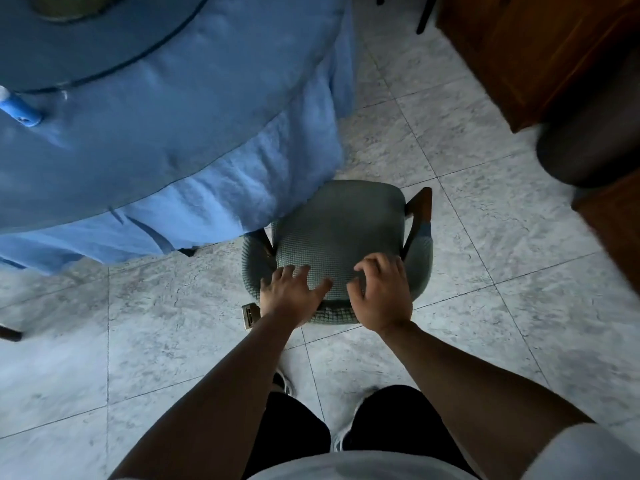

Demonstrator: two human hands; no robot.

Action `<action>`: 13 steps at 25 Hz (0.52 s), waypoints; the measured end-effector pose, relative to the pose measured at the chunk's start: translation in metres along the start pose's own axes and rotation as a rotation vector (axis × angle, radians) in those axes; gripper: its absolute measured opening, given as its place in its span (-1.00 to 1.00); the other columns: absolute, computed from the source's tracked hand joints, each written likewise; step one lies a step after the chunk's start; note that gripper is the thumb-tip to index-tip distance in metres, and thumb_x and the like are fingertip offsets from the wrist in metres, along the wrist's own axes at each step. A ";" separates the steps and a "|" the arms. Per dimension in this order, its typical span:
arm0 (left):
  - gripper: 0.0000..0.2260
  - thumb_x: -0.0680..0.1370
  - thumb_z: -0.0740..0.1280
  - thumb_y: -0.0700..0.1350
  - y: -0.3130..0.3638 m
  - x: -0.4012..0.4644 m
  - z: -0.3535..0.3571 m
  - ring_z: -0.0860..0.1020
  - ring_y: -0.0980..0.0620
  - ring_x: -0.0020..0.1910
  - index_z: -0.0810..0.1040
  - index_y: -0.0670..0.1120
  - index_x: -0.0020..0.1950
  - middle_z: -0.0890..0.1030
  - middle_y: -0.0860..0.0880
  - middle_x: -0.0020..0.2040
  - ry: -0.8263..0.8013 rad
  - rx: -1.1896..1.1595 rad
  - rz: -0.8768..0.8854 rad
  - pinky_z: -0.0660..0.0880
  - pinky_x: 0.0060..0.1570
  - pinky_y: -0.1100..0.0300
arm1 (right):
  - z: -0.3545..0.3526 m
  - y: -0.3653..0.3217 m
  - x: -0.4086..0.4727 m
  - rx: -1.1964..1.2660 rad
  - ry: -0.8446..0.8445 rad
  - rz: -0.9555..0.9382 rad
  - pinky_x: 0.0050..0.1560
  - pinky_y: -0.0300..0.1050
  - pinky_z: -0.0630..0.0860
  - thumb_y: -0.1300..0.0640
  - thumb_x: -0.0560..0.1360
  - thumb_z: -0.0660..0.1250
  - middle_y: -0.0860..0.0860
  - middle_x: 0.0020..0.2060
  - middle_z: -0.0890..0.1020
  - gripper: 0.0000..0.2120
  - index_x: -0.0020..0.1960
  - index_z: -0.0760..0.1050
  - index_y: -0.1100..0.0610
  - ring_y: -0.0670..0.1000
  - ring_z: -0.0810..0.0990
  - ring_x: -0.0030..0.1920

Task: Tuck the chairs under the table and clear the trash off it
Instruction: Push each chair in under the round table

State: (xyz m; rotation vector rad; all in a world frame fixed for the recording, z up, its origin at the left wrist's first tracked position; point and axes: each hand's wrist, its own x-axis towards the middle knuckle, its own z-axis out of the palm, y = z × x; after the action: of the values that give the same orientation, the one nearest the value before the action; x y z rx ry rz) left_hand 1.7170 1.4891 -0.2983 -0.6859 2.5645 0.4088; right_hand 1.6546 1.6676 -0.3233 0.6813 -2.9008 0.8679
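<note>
A chair point(346, 223) with a grey-green textured cover stands on the tiled floor, its seat front touching the hanging blue cloth of the round table point(138, 140). My left hand point(291, 294) lies over the top of the chair's backrest with its fingers spread. My right hand point(379, 294) is beside it over the backrest, fingers curled and apart, not wrapped around anything. On the table's left edge lies a small blue tube-like item point(20, 110).
A glass turntable point(86, 39) sits on the table. A wooden cabinet point(519, 46) and a dark round object point(588, 143) stand at the right. Another furniture leg point(10, 332) shows at the far left. My feet are just behind the chair.
</note>
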 end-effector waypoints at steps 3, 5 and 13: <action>-0.28 0.54 0.01 0.47 0.018 0.009 -0.001 0.30 -0.16 0.53 0.33 0.06 0.56 0.37 -0.10 0.56 0.012 -0.024 -0.020 0.23 0.47 -0.25 | -0.007 0.017 0.018 0.021 -0.005 -0.058 0.23 0.27 0.52 0.01 0.46 0.26 0.10 0.00 0.60 -0.70 0.02 0.61 0.19 0.14 0.54 0.05; -0.27 0.55 0.00 0.46 0.030 0.019 -0.004 0.31 -0.18 0.53 0.31 0.04 0.57 0.36 -0.14 0.55 0.004 -0.026 -0.041 0.24 0.46 -0.25 | -0.011 0.028 0.034 0.031 -0.020 -0.092 0.24 0.26 0.51 0.01 0.46 0.26 0.09 0.03 0.61 -0.69 0.04 0.61 0.20 0.14 0.54 0.07; -0.25 0.54 -0.08 0.48 0.072 0.075 -0.022 0.36 -0.20 0.48 0.34 0.05 0.55 0.42 -0.13 0.51 0.060 -0.050 -0.137 0.30 0.42 -0.21 | -0.019 0.062 0.124 0.013 -0.176 -0.155 0.39 0.13 0.43 -0.07 0.47 0.20 0.09 0.18 0.60 -0.58 0.15 0.60 0.17 0.19 0.57 0.21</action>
State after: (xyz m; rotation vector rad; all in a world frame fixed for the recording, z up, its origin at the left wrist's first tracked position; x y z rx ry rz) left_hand 1.6130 1.5104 -0.3050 -0.8985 2.5513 0.4142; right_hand 1.5148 1.6743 -0.3199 1.0169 -2.9434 0.8489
